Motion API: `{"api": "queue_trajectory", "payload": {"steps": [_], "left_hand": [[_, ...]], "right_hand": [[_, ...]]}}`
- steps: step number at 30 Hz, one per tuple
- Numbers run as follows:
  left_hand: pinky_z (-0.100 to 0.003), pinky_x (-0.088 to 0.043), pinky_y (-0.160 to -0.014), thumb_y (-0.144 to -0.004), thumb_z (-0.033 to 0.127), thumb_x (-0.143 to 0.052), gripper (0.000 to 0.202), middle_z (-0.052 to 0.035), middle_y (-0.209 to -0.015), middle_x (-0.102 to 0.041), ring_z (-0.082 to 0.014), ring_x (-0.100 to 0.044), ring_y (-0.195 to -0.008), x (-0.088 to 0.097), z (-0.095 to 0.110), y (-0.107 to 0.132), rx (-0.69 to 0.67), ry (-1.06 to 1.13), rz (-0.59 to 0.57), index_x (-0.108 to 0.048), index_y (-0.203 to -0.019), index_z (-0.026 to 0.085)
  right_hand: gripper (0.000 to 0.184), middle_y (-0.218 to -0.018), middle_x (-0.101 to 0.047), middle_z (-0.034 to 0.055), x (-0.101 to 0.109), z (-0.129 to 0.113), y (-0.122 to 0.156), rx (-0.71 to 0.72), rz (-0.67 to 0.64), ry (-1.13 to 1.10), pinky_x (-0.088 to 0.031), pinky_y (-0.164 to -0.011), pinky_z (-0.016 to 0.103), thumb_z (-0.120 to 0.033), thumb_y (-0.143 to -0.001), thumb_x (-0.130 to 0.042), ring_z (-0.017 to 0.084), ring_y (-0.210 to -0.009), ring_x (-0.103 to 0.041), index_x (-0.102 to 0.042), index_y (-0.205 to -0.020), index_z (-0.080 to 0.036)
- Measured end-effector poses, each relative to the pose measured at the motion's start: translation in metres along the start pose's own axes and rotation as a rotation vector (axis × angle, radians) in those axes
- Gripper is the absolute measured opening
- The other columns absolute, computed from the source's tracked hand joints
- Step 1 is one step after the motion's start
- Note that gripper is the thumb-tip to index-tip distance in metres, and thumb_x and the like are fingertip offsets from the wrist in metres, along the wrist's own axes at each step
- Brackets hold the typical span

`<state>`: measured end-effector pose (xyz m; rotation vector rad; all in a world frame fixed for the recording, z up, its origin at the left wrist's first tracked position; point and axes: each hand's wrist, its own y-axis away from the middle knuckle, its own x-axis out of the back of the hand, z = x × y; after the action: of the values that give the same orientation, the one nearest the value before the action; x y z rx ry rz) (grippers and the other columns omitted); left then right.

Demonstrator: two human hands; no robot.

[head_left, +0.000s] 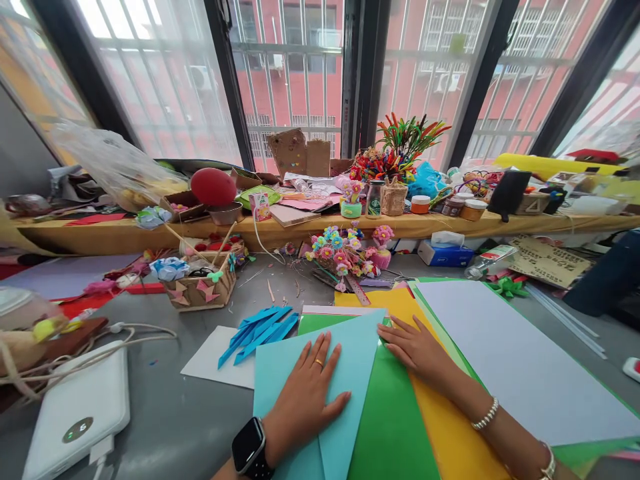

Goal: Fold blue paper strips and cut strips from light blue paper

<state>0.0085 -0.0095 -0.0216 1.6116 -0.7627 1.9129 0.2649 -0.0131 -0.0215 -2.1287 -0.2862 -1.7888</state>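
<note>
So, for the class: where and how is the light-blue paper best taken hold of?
Probably by its pointed far-right corner, pinched thumb-and-finger from the right. The light-blue paper lies flat, offering only thin edges; that corner tapers to a point, and the right hand has its fingertips beside it. The left hand covers the middle.

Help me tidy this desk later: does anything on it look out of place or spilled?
Yes: small slivers lie scattered on the gray desktop between the cardboard box and the colorful flowers, looking like stray litter. I see no spill, nor any visible tear in the light-blue paper.
</note>
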Motion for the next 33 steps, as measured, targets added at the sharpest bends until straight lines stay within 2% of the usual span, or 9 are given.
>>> {"api": "queue_trajectory", "payload": {"steps": [7, 11, 13, 16, 20, 25, 28, 29, 33], "left_hand": [[-0.047, -0.022, -0.100, -0.082, 0.054, -0.029, 0.064, -0.0168, -0.138, -0.017, -0.0288, -0.014, -0.126, 0.009, 0.002, -0.002, -0.014, -0.028, -0.029, -0.026, -0.131, 0.013], [-0.047, -0.022, -0.101, -0.077, 0.056, -0.039, 0.067, -0.0203, -0.132, -0.031, -0.0312, -0.018, -0.125, 0.020, 0.010, -0.025, -0.056, -0.075, -0.034, -0.046, -0.117, 0.004], [-0.043, -0.023, -0.101, -0.084, 0.042, -0.036, 0.055, -0.0204, -0.132, -0.031, -0.0289, -0.020, -0.125, 0.018, 0.014, -0.042, -0.126, -0.068, -0.002, -0.042, -0.120, 0.001], [-0.038, -0.022, -0.102, -0.085, 0.030, -0.034, 0.047, -0.0127, -0.136, -0.028, -0.0231, -0.021, -0.126, 0.007, 0.014, -0.064, -0.209, -0.044, 0.013, -0.032, -0.127, 0.010], [-0.041, -0.020, -0.102, -0.086, 0.028, -0.032, 0.045, -0.0097, -0.138, -0.025, -0.0224, -0.019, -0.126, -0.007, 0.009, -0.073, -0.243, -0.016, 0.034, -0.030, -0.129, 0.016], [-0.042, -0.019, -0.102, -0.085, 0.030, -0.032, 0.046, -0.0094, -0.138, -0.025, -0.0229, -0.019, -0.127, -0.007, 0.008, -0.070, -0.238, -0.005, 0.018, -0.028, -0.130, 0.016], [-0.043, -0.020, -0.101, -0.085, 0.030, -0.031, 0.046, -0.0110, -0.137, -0.027, -0.0240, -0.021, -0.126, -0.004, 0.012, -0.069, -0.212, -0.008, 0.001, -0.030, -0.129, 0.015], [-0.043, -0.021, -0.101, -0.085, 0.030, -0.031, 0.046, -0.0117, -0.136, -0.028, -0.0243, -0.022, -0.125, -0.003, 0.014, -0.069, -0.199, -0.009, -0.003, -0.031, -0.128, 0.014], [-0.047, -0.022, -0.099, -0.085, 0.034, -0.032, 0.047, -0.0155, -0.133, -0.033, -0.0274, -0.027, -0.123, 0.000, 0.026, -0.062, -0.135, -0.010, -0.020, -0.036, -0.125, 0.011]], "right_hand": [[0.038, -0.126, -0.046, 0.0021, -0.002, -0.004, 0.000, -0.008, 0.015, 0.016, -0.020, -0.096, 0.055, -0.039, -0.088, -0.031, 0.023, -0.122, -0.031, -0.043, -0.122, -0.027], [0.037, -0.126, -0.046, 0.0033, -0.002, -0.004, -0.001, 0.011, 0.004, -0.014, -0.021, -0.096, 0.054, -0.038, -0.088, -0.033, 0.023, -0.120, -0.033, -0.044, -0.121, -0.026], [0.036, -0.126, -0.046, 0.0033, -0.002, -0.003, -0.002, 0.011, -0.002, -0.011, -0.022, -0.096, 0.054, -0.036, -0.088, -0.033, 0.022, -0.119, -0.035, -0.044, -0.121, -0.026], [0.036, -0.125, -0.047, 0.0039, -0.002, -0.005, -0.001, 0.003, -0.005, 0.006, -0.023, -0.095, 0.053, -0.033, -0.087, -0.036, 0.022, -0.118, -0.037, -0.043, -0.122, -0.025], [0.034, -0.121, -0.052, 0.0039, 0.002, -0.009, -0.004, -0.028, 0.003, 0.028, -0.026, -0.095, 0.047, -0.029, -0.086, -0.039, 0.020, -0.115, -0.042, -0.048, -0.118, -0.024], [0.030, -0.095, -0.064, 0.0094, 0.012, -0.016, -0.042, -0.203, 0.083, 0.093, -0.042, -0.081, 0.032, -0.026, -0.089, -0.033, 0.019, -0.092, -0.056, -0.060, -0.096, -0.016], [0.025, -0.101, -0.058, 0.0086, 0.013, -0.021, -0.079, -0.281, 0.105, 0.150, -0.043, -0.079, 0.034, -0.027, -0.088, -0.039, 0.018, -0.092, -0.054, -0.054, -0.103, -0.015], [0.024, -0.105, -0.055, 0.0064, 0.012, -0.024, -0.090, -0.296, 0.094, 0.169, -0.045, -0.076, 0.038, -0.028, -0.085, -0.046, 0.018, -0.090, -0.055, -0.052, -0.104, -0.015], [0.026, -0.108, -0.052, 0.0071, 0.006, -0.031, -0.122, -0.341, 0.030, 0.228, -0.046, -0.074, 0.037, -0.027, -0.084, -0.048, 0.018, -0.089, -0.055, -0.050, -0.108, -0.015]]}}
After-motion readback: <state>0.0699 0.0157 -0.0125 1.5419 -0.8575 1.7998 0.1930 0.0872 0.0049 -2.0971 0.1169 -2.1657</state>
